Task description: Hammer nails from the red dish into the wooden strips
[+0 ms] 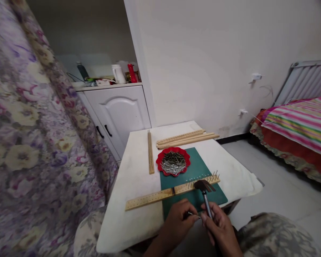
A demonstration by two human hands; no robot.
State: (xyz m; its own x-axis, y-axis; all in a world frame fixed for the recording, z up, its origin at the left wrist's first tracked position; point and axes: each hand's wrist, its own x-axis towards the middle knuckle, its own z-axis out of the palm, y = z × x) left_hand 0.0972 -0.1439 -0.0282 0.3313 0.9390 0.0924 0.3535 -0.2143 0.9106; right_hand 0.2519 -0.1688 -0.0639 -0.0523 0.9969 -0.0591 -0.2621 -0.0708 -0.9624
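My left hand [179,216] pinches a small metal nail [190,213] near the table's front edge. Close beside it, my right hand [218,222] is wrapped round the handle of a claw hammer [208,204], whose head is over the right part of a long wooden strip [152,199]. Rows of nails stand upright in that right part, while the left part has rows of small holes. Under the strip lies a green mat [196,160]. A red scalloped dish [187,165] full of loose nails sits behind the strip, partly on the mat.
More wooden strips [186,140] lie at the back of the white table [139,153], and a narrow one [150,153] lies at its left. A floral curtain [56,142] hangs on the left. Behind are a white cabinet [123,114] and a wall; a bed [305,125] stands at the right.
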